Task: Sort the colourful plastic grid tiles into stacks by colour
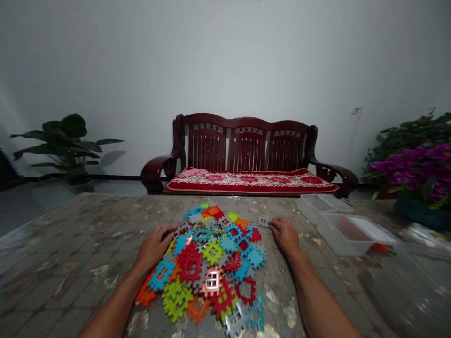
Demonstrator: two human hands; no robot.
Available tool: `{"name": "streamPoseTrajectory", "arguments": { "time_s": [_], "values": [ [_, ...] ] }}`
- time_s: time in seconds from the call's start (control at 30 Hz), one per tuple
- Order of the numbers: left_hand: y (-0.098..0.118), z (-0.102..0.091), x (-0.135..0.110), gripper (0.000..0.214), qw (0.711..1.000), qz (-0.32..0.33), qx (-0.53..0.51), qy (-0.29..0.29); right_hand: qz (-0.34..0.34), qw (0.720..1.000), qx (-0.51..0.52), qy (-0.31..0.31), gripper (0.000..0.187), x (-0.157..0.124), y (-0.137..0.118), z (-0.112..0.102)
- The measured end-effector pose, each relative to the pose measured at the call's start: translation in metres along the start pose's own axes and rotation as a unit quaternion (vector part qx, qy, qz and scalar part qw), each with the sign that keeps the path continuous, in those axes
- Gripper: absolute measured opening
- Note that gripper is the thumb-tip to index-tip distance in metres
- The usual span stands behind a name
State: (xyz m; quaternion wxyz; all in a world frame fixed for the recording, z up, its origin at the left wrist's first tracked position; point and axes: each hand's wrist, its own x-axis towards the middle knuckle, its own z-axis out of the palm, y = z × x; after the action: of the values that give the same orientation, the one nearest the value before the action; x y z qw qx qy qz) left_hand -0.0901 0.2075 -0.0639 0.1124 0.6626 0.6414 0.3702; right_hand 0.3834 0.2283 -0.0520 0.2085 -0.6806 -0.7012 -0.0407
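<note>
A patterned table (84, 253) bears coloured pieces (212, 252); left hand (155, 245) beside them, grip unclear; right hand (286, 235) pinches a grey piece (261, 221).

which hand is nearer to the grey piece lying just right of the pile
Right. The right hand is at the right edge of the grey piece; whether it grips it is unclear. The left hand is across the pile, at its left edge.
</note>
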Motion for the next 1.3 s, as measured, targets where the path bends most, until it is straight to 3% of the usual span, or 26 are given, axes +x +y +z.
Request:
{"name": "streamPoseTrajectory", "arguments": {
  "time_s": [0.27,0.6,0.9,1.07,1.3],
  "values": [
    [-0.002,-0.002,-0.001,0.043,1.0,0.01,0.007,0.001,0.003,0.998,0.016,0.054,0.035,-0.004,0.002,0.005],
    [-0.006,-0.003,-0.003,0.044,1.0,0.006,0.0,-0.002,-0.023,0.987,0.062,0.147,0.03,-0.006,0.003,0.008],
    [-0.004,-0.001,-0.003,0.042,1.0,0.005,-0.015,0.01,-0.06,0.976,0.09,0.19,0.029,-0.006,0.003,0.008],
    [0.004,-0.003,-0.004,0.041,1.0,0.006,-0.025,0.012,-0.044,0.979,0.116,0.161,0.028,-0.007,-0.01,0.007],
    [0.011,-0.002,-0.003,0.036,1.0,0.001,-0.018,0.006,-0.067,0.982,0.172,0.047,0.033,0.002,-0.075,0.002]
  ]
}}
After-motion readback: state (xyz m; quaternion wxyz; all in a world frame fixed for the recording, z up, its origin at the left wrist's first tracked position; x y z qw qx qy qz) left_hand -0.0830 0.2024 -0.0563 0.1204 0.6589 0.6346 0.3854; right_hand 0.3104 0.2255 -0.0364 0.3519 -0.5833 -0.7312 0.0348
